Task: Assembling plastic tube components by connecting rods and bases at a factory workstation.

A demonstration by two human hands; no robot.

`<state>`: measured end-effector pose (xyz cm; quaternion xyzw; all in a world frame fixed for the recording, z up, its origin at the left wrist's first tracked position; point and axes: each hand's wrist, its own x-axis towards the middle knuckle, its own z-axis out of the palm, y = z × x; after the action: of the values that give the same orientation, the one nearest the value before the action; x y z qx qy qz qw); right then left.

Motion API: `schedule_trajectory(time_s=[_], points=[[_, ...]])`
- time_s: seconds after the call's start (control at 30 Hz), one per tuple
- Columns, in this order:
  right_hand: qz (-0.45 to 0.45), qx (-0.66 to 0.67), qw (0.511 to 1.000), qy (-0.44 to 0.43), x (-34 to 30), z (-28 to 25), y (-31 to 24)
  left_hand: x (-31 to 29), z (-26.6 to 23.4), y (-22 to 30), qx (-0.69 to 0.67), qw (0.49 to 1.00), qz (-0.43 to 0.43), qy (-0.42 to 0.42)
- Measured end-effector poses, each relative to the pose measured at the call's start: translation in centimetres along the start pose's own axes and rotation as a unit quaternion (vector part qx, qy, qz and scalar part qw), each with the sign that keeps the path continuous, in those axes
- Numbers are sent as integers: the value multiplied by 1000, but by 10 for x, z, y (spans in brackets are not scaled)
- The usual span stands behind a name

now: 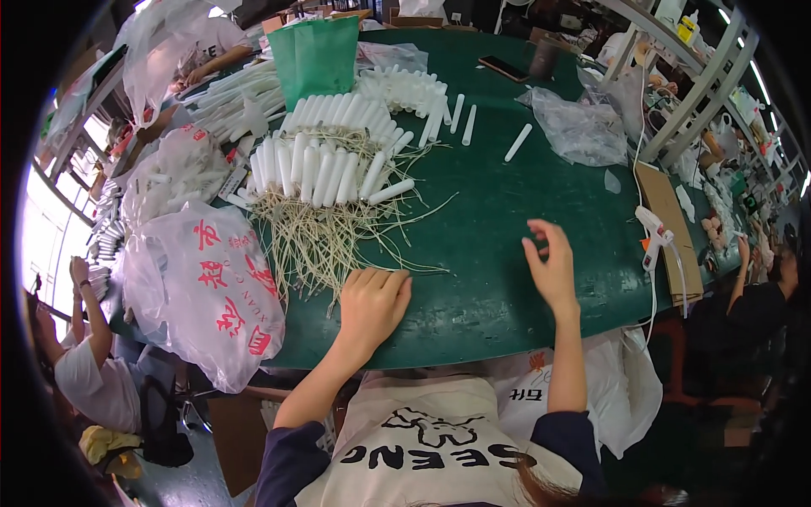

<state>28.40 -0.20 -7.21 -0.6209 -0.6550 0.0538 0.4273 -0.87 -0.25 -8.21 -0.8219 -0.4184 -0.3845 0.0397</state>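
Note:
On the green table, beside the front ends of a spread of thin cream wires (317, 245), rests my left hand (372, 304). Its fingers are curled and close together, with their undersides hidden; whether a wire is in them cannot be seen. Behind it, white tubes (312, 173) lie in stacked rows, and the wires come out of their near ends. To the right, my right hand (553, 266) is over the table with thumb and fingers apart and nothing in it. A single white tube (518, 143) lies farther off, beyond that hand.
A printed plastic bag (203, 287) bulges at the left. A green bag (314, 63) stands behind the tubes. Clear plastic bags (579, 127), a phone (503, 68) and a dark cup (543, 61) are at the back right. A glue gun (652, 237) hangs by cardboard (672, 220) at the right edge.

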Motion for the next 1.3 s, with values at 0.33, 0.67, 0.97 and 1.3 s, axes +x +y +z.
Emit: schedule_trajectory(time_s=[0.33, 0.67, 0.97, 1.3], points=[[46, -218, 973, -64, 136, 73, 91, 3, -4, -11, -23, 999, -16, 38], [86, -274, 956, -52, 164, 76, 111, -3, -3, -15, -19, 999, -33, 28], [93, -237, 960, -115, 104, 22, 106, -1, 2, -16, -9, 999, -31, 36], [39, -306, 951, -5, 83, 34, 132, 50, 29, -31, 118, 993, -4, 18]])
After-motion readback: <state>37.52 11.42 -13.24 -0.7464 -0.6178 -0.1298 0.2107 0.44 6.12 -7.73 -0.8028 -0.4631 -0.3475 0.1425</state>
